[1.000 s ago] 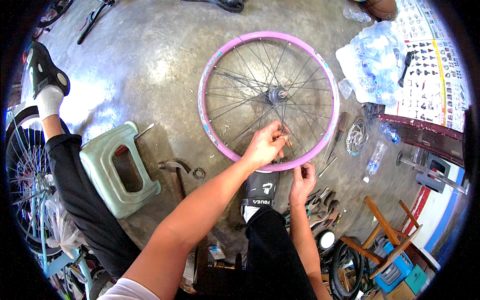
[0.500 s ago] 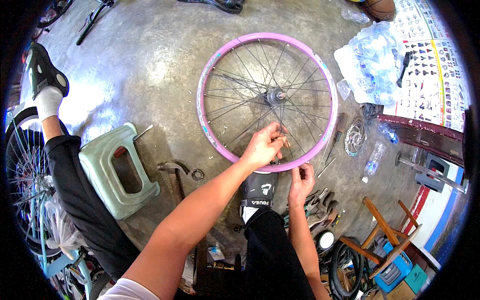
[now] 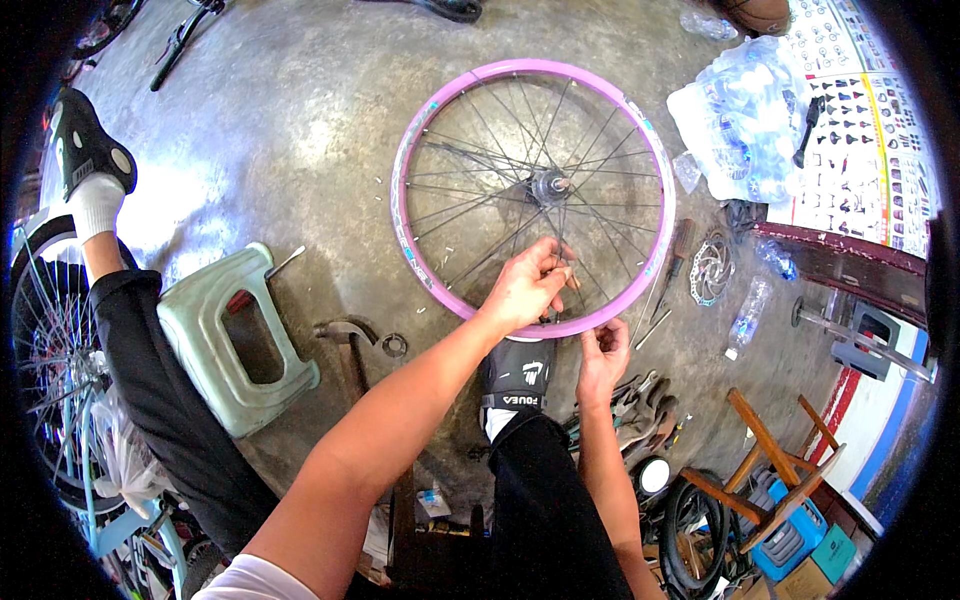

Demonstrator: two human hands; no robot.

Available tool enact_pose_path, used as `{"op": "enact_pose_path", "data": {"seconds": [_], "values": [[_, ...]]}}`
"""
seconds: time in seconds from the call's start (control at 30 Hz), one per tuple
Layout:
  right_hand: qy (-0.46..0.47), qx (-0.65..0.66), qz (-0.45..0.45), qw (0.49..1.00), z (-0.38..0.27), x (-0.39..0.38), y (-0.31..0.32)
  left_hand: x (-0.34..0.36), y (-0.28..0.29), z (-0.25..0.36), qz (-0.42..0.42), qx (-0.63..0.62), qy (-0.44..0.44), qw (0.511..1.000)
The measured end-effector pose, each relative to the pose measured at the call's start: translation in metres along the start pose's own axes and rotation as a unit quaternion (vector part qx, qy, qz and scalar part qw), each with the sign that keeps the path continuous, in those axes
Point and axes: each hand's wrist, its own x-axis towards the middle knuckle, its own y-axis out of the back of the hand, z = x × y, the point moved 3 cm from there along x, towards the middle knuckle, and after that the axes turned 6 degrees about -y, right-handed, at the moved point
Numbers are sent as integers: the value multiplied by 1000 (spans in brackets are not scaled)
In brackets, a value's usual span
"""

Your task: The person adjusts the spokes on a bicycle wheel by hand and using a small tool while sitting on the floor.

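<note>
A pink bicycle rim (image 3: 398, 170) with dark spokes (image 3: 480, 150) running to a black hub (image 3: 549, 187) is in front of me, its near edge by my shoe (image 3: 517, 372). My left hand (image 3: 527, 288) reaches over the near side of the rim, thumb and fingers closed on a spoke inside the wheel. At the outside of the near right edge, my right hand (image 3: 604, 362) has its thumb and fingertips pinched together against the rim. Whatever small thing those fingertips hold is hidden.
Left of my arms are a pale green stool (image 3: 190, 320), a screwdriver (image 3: 287, 262) and a hammer (image 3: 345, 332). A brake disc (image 3: 711, 268), a plastic bottle (image 3: 748, 318) and gloves (image 3: 645, 410) lie to the right. Wrapped bottles (image 3: 735, 130) and a wooden stool (image 3: 765, 450) stand farther right.
The wheel has tilted or shifted slightly, its far edge moving a little away from me. Both hands keep nearly the same place and grip, the right one slightly higher.
</note>
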Motion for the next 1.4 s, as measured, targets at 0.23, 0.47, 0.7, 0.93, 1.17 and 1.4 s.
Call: {"op": "enact_pose_path", "data": {"seconds": [0.23,0.47,0.7,0.93,1.17,1.4], "values": [[53,-72,1,996,-8,0,3,-2,1,3,-3,10,1,1000],[47,-49,-17,998,-2,3,4,-1,1,2,-9,5,3,1000],[-4,19,-18,1000,-6,3,-1,-1,2,4,-13,19,0,1000],[57,-71,-15,996,-8,0,2,-2,3,2,-15,12,1,1000],[18,-37,-17,999,3,4,5,-1,3,4,-22,24,-7,999],[-12,42,-23,999,0,2,-3,-3,4,8,-19,19,-8,1000]]}}
